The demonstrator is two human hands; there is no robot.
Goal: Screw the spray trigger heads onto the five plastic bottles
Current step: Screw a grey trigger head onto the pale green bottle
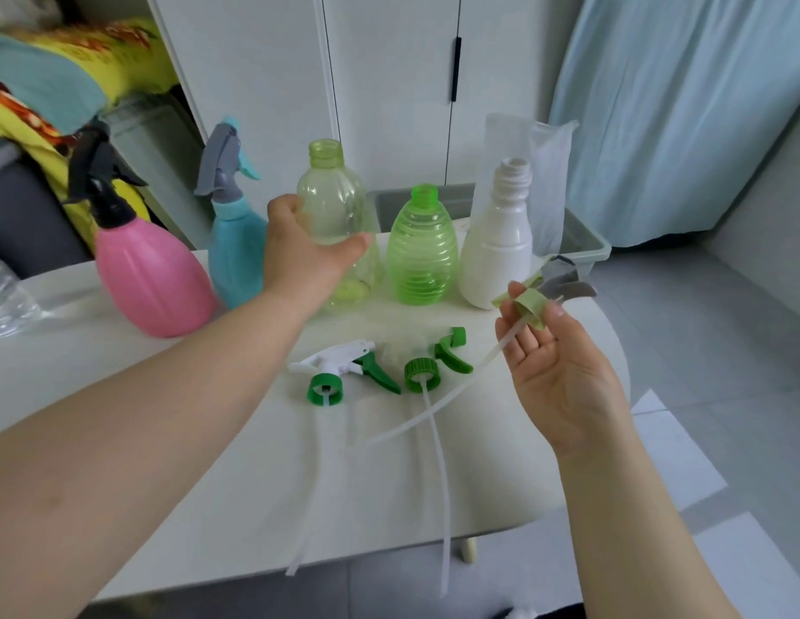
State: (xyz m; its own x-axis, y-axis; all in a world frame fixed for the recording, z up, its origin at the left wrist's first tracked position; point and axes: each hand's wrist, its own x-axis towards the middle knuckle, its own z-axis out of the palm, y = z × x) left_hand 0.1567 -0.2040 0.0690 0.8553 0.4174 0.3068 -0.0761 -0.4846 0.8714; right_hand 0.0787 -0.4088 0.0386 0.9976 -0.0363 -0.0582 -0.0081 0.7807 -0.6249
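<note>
on the white table [174, 395] the left hand [299, 256] curls around the side of the pale green clear bottle [333, 216], fingers partly closed on it, thumb across the front. the right hand [554, 364] is held palm up and mostly open, pinching a pale green and grey trigger head [545, 292] between thumb and fingertips, its dip tube [433, 408] trailing down onto the table.

the risks, as i judge them: the long tube may snag on the two loose heads it lies near, or miss the narrow neck; the light empty bottle could tip into its neighbours if the grasp slips; and the collar could cross-thread if it goes on tilted.

the count: five bottles stand in a row. two are already capped, the pink bottle [152, 279] and the blue bottle [237, 252]. three are open: the held one, the ribbed green bottle [422, 256] and the white bottle [496, 247]. three heads remain: one in hand, plus the white and green head [340, 373] and the all-green head [438, 364] lying on the table.
</note>
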